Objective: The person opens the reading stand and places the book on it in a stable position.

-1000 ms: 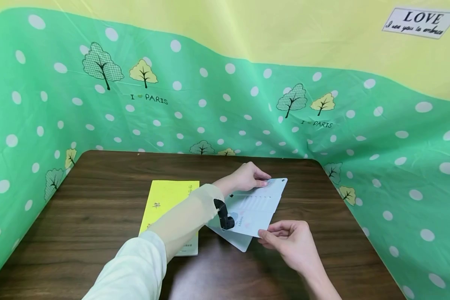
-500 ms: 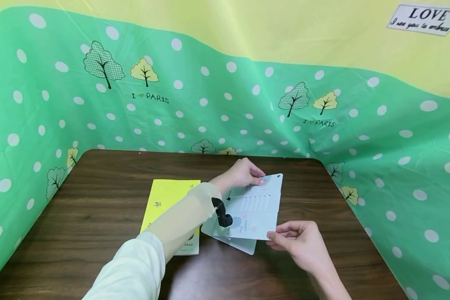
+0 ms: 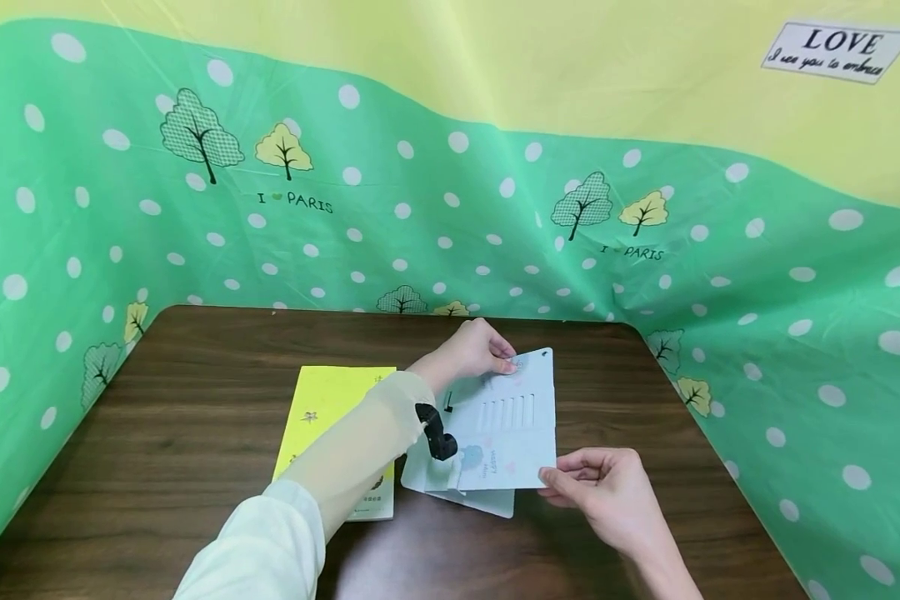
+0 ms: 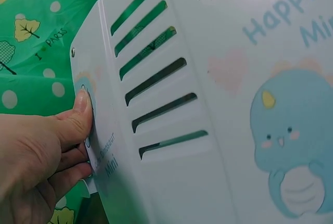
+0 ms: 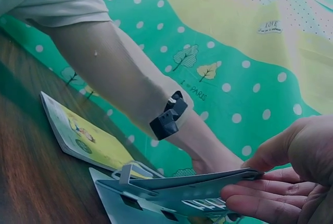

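A pale blue-white folding book stand point(image 3: 506, 458), with slanted slots and a printed cartoon dinosaur, is held with its slotted panel raised over a lower plate. My left hand point(image 3: 468, 350) pinches the panel's far edge, thumb on the printed face in the left wrist view. At the near right corner, my right hand point(image 3: 603, 496) grips the edge between thumb and fingers. A bent wire holder point(image 5: 127, 174) shows on the stand in the right wrist view. To the left lies a yellow book point(image 3: 333, 404), partly hidden under my left forearm.
The dark wooden table point(image 3: 195, 433) carries the stand and the book. A green and yellow polka-dot curtain point(image 3: 420, 208) encloses its back and sides. A black camera mount point(image 3: 437, 432) on my left wrist covers part of the stand.
The raised panel has turned, so its right edge now runs nearly straight front to back. My left hand has shifted slightly left and my right hand slightly right, both keeping hold.
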Demonstrator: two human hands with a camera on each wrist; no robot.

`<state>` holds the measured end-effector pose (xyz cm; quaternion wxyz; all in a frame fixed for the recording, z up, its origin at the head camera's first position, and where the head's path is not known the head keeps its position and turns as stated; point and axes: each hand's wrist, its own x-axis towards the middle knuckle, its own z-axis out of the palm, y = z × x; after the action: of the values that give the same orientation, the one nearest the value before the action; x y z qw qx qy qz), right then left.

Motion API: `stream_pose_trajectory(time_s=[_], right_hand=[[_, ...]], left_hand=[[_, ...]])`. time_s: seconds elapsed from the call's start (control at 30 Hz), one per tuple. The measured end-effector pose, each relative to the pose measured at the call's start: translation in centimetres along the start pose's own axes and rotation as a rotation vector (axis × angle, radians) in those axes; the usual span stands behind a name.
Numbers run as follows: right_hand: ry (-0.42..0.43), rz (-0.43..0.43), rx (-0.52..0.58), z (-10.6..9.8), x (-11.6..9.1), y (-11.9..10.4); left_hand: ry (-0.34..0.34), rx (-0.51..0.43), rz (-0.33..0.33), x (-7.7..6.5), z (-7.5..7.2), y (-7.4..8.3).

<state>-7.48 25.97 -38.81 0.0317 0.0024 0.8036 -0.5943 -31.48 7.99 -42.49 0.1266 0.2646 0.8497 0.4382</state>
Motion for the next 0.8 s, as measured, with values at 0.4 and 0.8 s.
stream_pose_trajectory(time_s=[0.4,0.8], right_hand=[[0.122,0.05,-0.046,-0.9,0.4,0.1],[0.159,0.029,-0.066,-2.0,1.4,0.6]], left_hand=[[0.036,0.015,-0.067,-0.7,-1.0,-0.3],[0.072,0.046,-0.099,-1.3,-2.2,-1.4]])
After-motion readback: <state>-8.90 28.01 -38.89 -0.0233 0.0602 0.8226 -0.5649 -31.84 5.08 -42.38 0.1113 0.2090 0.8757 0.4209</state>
